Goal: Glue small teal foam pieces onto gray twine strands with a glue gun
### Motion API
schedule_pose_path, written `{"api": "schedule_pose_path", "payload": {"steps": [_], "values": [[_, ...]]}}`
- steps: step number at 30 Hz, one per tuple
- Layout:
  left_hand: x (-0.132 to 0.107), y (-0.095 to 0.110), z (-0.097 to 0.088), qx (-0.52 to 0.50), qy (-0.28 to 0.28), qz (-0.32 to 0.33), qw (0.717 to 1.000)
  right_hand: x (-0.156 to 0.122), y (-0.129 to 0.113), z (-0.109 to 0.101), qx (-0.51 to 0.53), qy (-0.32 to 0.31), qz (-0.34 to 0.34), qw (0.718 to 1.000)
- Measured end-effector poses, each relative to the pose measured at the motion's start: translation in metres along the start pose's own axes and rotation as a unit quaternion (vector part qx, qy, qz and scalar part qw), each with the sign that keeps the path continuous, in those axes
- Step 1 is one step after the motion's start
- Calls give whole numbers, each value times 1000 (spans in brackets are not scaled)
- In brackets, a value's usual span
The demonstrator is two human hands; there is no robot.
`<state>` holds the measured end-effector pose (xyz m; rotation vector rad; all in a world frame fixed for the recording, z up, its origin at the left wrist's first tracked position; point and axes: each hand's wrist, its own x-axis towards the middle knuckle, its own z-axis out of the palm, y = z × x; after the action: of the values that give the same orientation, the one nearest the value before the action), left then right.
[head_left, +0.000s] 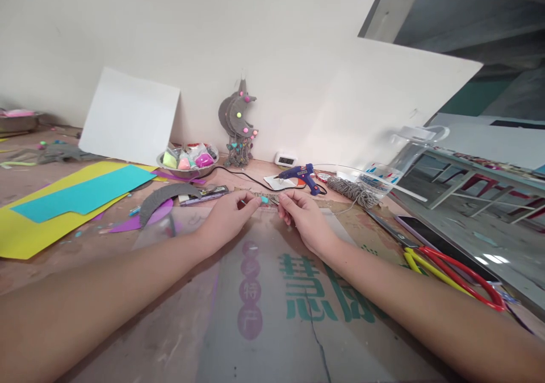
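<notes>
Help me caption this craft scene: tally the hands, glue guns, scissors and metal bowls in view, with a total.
Hands: 2, the left hand and the right hand
Glue gun: 1
Scissors: 1 pair
Metal bowls: 2, the middle bowl and the far-left bowl
Total: 6

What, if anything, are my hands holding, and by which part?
Your left hand seems to pinch a small teal piece by the edge nearest it; whether your right hand holds anything, I can't tell.

Craft workspace | glue gun [300,173] | scissors [411,243] | grey yarn [353,192] | coloured sheets [85,193]
</notes>
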<state>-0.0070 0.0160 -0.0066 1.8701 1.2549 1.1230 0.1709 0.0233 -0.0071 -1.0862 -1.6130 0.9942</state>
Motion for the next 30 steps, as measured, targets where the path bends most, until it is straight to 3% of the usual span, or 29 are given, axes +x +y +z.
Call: {"api": "schedule_pose_path", "payload": {"steps": [6, 15, 30], "values": [[3, -4, -2, -38, -5, -22, 999, -5, -3, 4, -71, -34, 8, 997], [3, -2, -2, -43, -10, -16, 999, -5, -5, 10, -28, -46, 23, 998], [3, -2, -2, -30, -11, -1, 1000, -7, -2, 9, -61, -90, 24, 994]]}}
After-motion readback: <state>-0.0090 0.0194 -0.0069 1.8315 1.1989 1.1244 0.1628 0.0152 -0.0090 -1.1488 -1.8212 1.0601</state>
